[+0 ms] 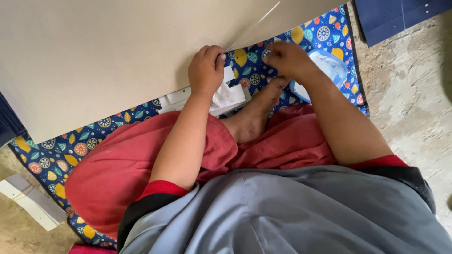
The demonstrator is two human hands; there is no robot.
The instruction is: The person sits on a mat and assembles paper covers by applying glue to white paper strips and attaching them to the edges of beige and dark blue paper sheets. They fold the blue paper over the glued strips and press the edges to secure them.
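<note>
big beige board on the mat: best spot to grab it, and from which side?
Probably the near edge of the board, from the sitter's side. It lies flat on the mat, so only edges offer a pinch; the left hand already sits at that edge's corner.

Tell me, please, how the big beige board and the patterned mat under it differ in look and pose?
The beige board is plain, with no print, while the mat is dark blue with bright citrus slices and leaves. The board lies on top and covers much of the mat; the mat lies flat on the rough floor. The left hand rests at the board's edge, whereas the right hand is over the mat. Both are flat sheets.
</note>
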